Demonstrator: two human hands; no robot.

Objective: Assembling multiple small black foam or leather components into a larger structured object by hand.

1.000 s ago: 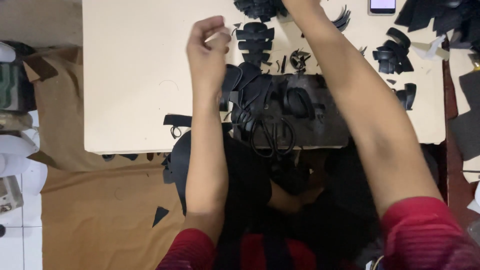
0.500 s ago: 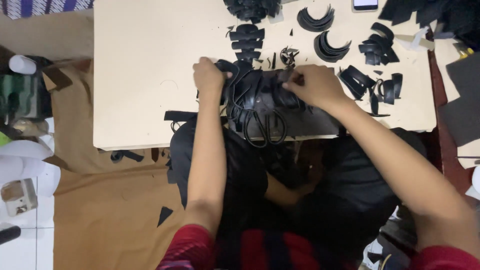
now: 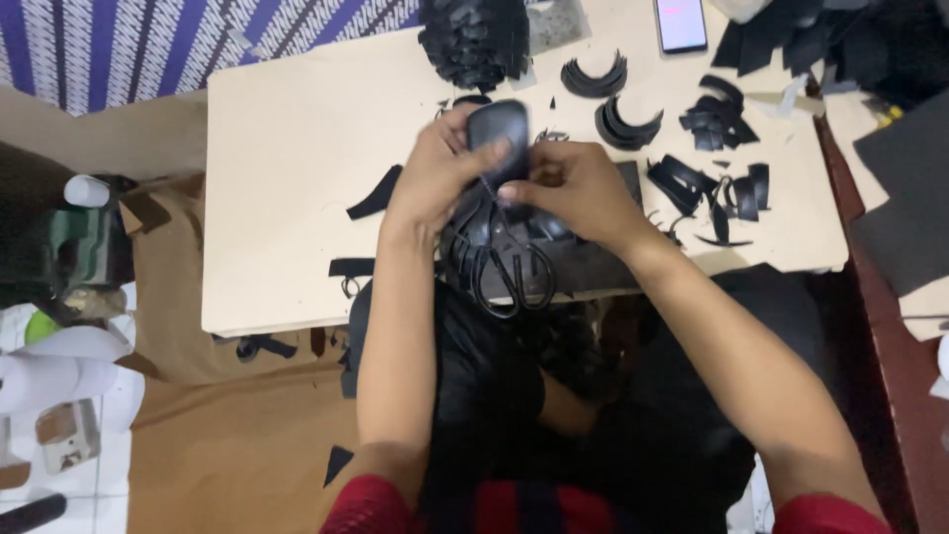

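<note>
Cream desk (image 3: pixel 287 198) carries curved black cutouts (image 3: pixel 625 127) far right, scissors (image 3: pixel 512 272) near; left hand (image 3: pixel 440 178) and right hand (image 3: pixel 573 188) fingers clasp a black sole piece (image 3: pixel 497 138) together.

Bright, even overhead light; soft shadows, slight motion blur, dark pieces detail-less.

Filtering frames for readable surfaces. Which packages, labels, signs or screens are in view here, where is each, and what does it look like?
Phone: lies flat at the far edge of the cream table, right of centre; upright rectangle, dark frame, lit pale screen with a pinkish patch.
No packages, labels or signs can be made out; the white containers at the left edge are too blurred to tell.
</note>
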